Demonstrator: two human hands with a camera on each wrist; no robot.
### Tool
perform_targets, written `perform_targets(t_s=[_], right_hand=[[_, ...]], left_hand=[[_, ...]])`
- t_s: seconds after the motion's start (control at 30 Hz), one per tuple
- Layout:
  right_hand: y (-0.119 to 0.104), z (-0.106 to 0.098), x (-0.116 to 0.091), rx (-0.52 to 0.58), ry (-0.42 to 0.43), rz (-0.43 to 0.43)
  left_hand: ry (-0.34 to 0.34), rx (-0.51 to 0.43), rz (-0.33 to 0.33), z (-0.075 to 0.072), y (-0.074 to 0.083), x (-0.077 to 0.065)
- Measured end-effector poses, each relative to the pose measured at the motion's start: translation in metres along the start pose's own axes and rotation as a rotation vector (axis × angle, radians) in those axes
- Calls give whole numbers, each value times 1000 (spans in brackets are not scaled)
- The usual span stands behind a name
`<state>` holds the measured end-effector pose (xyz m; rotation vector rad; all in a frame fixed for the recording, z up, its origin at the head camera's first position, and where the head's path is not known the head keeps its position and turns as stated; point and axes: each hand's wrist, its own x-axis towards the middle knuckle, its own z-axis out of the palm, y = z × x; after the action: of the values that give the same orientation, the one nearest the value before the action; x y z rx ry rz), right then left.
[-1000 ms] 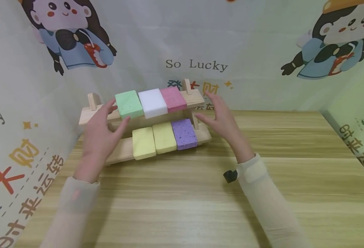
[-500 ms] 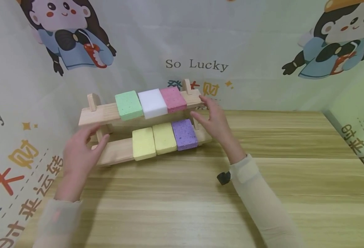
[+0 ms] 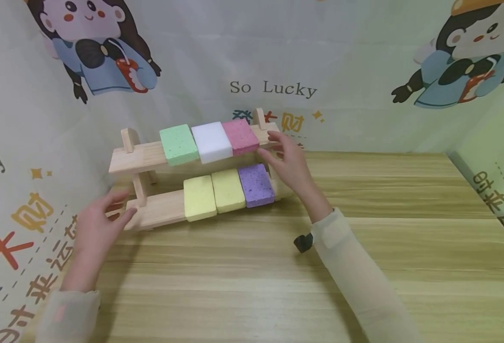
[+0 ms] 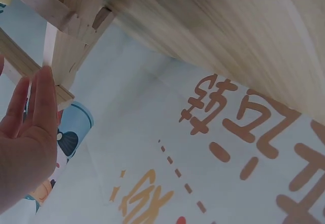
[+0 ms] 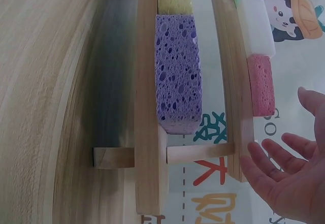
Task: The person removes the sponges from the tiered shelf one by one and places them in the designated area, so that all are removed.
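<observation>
Fingers apart, left hand (image 3: 96, 223) and right hand (image 3: 292, 164) are flanking a rack (image 3: 142, 158), eight and three o'clock, all visible blocks (image 3: 256, 186) shelved.

A wood-grained table (image 3: 234, 286) carries a two-tier wooden shelf (image 3: 139, 189), set slightly aslant, its right end farther back. On the upper board (image 3: 137, 158) lie a green block (image 3: 179, 144), a white block (image 3: 211, 142) and a pink block (image 3: 241, 137), side by side. On the lower board (image 3: 163, 208) sit two yellow blocks (image 3: 199, 198) and, rightmost, a purple block (image 3: 256, 185) (its surface pitted with small holes).
</observation>
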<state>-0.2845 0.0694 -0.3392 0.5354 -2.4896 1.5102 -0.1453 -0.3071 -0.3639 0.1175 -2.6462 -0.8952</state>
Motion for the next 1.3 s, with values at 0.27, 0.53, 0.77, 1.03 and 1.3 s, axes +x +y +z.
perform_targets(t_s=[0.27, 0.53, 0.77, 1.03, 1.3], right_hand=[[-3, 5, 6, 7, 5, 37], [-5, 10, 9, 31, 17, 73], [-8, 16, 15, 111, 34, 100], [-12, 22, 19, 255, 58, 175], [-16, 23, 23, 352, 84, 288]], left_hand=[[-62, 36, -23, -4, -15, -4], [-117, 96, -36, -4, -28, -6], [-150, 119, -72, -3, -33, -5], [-184, 119, -121, -2, -34, -3], [-229, 118, -155, 0, -39, 0]])
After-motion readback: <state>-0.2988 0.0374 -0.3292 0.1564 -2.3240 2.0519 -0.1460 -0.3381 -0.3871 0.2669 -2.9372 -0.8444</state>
